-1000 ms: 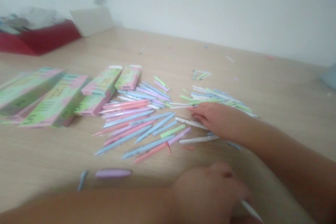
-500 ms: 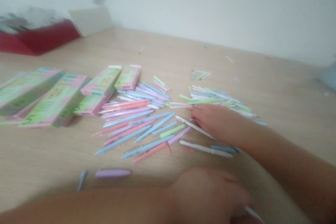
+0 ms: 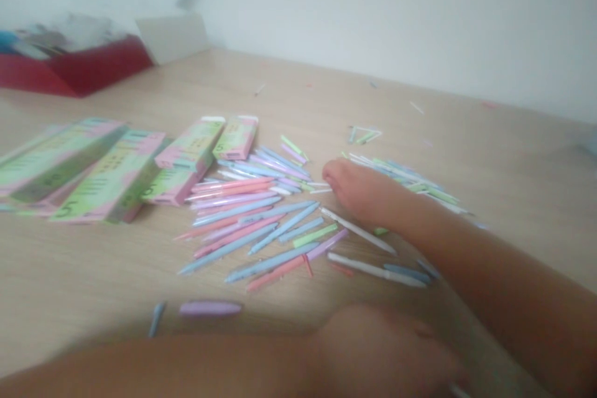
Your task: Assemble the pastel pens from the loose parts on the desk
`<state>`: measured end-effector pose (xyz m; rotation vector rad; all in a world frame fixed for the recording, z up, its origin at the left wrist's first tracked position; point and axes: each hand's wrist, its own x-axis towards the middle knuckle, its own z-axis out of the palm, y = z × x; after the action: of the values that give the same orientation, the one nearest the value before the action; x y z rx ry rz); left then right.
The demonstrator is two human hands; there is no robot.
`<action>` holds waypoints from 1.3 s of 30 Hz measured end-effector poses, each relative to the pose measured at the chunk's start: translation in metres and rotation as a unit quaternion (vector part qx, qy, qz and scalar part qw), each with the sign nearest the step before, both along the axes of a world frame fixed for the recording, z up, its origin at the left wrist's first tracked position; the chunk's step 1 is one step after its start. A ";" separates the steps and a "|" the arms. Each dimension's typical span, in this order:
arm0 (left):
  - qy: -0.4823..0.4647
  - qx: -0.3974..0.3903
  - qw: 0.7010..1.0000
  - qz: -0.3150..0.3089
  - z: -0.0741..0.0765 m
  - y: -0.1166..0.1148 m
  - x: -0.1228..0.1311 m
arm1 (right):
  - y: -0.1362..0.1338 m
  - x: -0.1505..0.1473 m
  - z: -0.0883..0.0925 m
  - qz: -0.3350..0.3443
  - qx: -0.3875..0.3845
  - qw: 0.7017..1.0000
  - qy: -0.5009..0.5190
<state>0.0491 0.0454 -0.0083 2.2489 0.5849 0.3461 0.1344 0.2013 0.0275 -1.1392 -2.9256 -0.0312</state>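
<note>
Where the counter (image 3: 303, 106) meets the wall (image 3: 373, 25), room is mostly open. Cartons (image 3: 107, 174) at left: "5" legible, remaining print blurred. Left hand (image 3: 387, 348) near the bottom, fingers hidden, grip cannot be told; right hand (image 3: 359, 193), fingers bunched, grip likewise unclear. Pens (image 3: 228, 248) mid-counter, mostly left of the right hand; long axes chiefly near-left to far-right, two white pens (image 3: 359, 230) sloping oppositely. Slim parts (image 3: 433, 189) heaped behind the right hand.

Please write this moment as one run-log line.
left hand: at white piece, grip unclear | right hand: at pens, contact unclear | boxes: left of pens
</note>
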 end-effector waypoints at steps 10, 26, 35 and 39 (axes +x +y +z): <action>0.056 0.024 0.996 -0.073 -0.002 0.001 0.006 | 0.010 -0.024 0.003 0.021 -0.012 0.998 -0.052; 0.026 0.123 0.988 0.084 -0.004 -0.014 -0.014 | 0.022 -0.049 0.022 -0.034 -0.033 0.993 -0.111; 0.050 0.099 0.977 0.184 0.000 -0.015 -0.012 | -0.103 0.056 0.022 -0.097 -0.017 0.979 0.181; 0.041 0.087 0.972 0.213 -0.006 -0.014 -0.011 | -0.169 0.101 -0.009 -0.098 -0.080 0.927 0.353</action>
<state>0.0382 0.0312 -0.0143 2.2988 1.1252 0.5369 0.2355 0.0325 0.0188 -1.1441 -2.2007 0.5129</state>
